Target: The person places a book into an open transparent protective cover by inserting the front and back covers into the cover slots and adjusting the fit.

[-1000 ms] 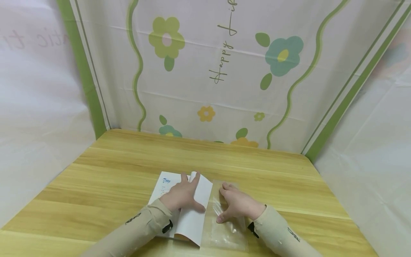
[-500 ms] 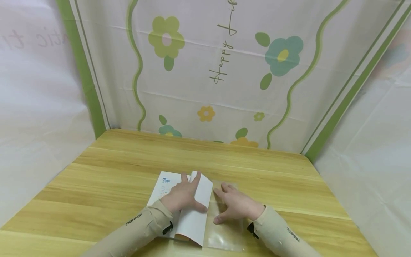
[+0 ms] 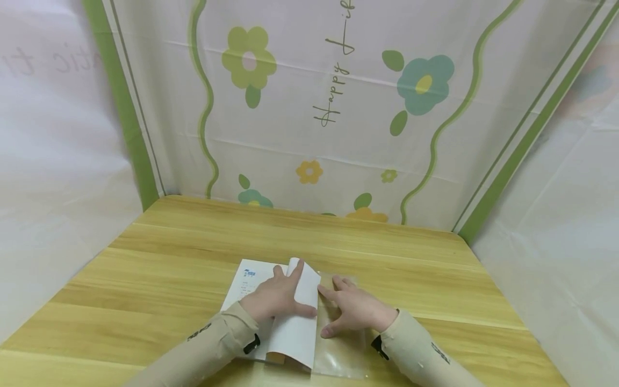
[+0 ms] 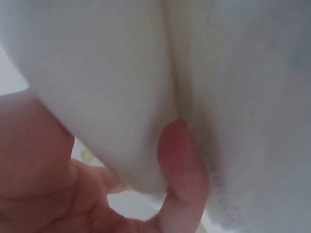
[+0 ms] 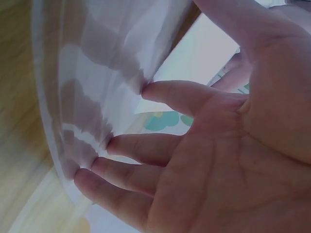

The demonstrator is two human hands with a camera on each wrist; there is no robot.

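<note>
- Head view: left hand (image 3: 274, 299) is laid flat, fingers spread, on a white booklet (image 3: 295, 328) in the lower centre of the frame, on the wooden table (image 3: 193, 252).
- Right hand (image 3: 355, 310) is spread on a clear plastic sleeve (image 3: 345, 355) just right of the booklet, forefinger touching the booklet's edge.
- Step judged: booklet and sleeve are being lined up edge to edge; next the sleeve's mouth would need to be opened and the booklet slid in while held flat.
- Flowered backdrop (image 3: 338, 107) fills the upper frame.
- Left wrist view: mostly blur; a fingertip (image 4: 180, 160) is seen pressed on white paper (image 4: 97, 73). The rest of the hand is cut off.
- Right wrist view: palm (image 5: 243, 160) is seen open, fingertips (image 5: 160, 92) pressing the clear film (image 5: 82, 73); the booklet edge (image 5: 194, 53) shows at upper centre.
- Sleeve opening is hard to make out; the booklet's near corner is hidden by the sleeve cuff.
</note>
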